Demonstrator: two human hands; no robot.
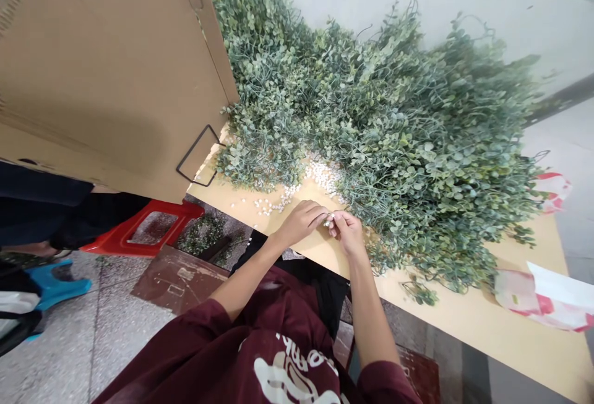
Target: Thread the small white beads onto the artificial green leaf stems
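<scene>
Pinching white beads [330,220] firmly between fingertips, left hand [299,221] and right hand [349,234] held close together low over the near edge of the table [464,311], just short of the bead pile [320,175] and fake foliage [408,125].

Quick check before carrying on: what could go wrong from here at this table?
The small white bead pinched between the left hand and right hand is tiny and could slip into the artificial greenery right beside the fingers, where it would be hard to find. The loose white beads lie scattered near the tabletop's front edge, so a careless brush might knock some onto the floor.
</scene>
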